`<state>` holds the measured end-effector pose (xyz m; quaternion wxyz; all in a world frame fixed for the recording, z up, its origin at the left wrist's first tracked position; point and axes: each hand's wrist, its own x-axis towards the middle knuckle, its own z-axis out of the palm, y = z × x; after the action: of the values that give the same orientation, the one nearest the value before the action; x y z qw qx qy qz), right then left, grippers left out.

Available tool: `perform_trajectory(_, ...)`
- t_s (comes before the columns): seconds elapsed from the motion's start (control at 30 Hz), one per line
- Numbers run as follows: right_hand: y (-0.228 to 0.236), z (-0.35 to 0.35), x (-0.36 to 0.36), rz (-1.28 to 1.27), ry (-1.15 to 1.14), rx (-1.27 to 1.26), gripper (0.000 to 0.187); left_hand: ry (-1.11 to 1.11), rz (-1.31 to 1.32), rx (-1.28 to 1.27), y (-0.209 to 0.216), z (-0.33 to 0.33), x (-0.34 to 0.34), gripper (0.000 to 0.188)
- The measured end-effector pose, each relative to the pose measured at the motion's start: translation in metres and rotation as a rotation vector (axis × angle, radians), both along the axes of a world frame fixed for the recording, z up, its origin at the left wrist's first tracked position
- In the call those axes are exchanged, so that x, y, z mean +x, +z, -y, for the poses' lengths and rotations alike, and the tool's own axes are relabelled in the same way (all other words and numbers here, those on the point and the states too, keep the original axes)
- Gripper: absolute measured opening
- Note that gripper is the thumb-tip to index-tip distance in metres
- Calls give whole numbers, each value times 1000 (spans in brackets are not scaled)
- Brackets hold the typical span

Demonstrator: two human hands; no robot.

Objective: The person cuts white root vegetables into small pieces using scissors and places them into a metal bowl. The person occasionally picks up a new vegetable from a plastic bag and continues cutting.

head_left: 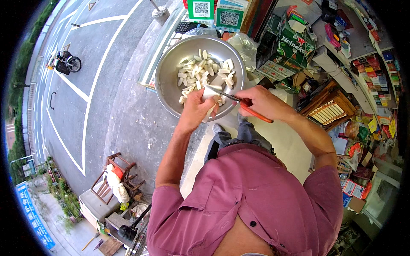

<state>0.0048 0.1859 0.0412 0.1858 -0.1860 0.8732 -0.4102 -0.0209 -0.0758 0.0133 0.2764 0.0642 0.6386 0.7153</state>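
A wide steel bowl [164, 91] stands in front of me, with many short, pale white food pieces [196, 71] lying in it. My left hand [196, 109] is over its near edge, closed round a thick white chunk of food [210, 92] whose exact kind I cannot make out. From the right, my right hand [265, 102] grips red-handled scissors [256, 113]. Their dark blades reach the top of the chunk, beside my left fingers. My right palm hides part of the handles.
Behind the bowl stand green code signs [200, 10] and a dark keypad [184, 27]. Green cartons [297, 40] and crowded shelves [371, 72] line the right. At lower left is a wooden chair [112, 170]; a motorbike [66, 62] is parked on the pavement beyond.
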Motion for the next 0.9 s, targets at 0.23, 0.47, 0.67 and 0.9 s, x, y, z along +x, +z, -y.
perform_trajectory(0.23, 18, -1, 7, 136, -2, -24, 35, -24, -28, -8, -4, 1, 0, 11)
perform_trajectory(0.47, 11, -8, 7, 221, -20, -84, 25, -18, 50, -39, 4, -2, 0, 9)
perform_trajectory(0.67, -9, -2, 15, -337, -3, -5, 27, -42, 23, -18, -1, -6, 1, 9)
perform_trajectory(0.9, 25, -4, 8, 140, -7, 119, 21, -10, 76, -36, -5, -1, -2, 18)
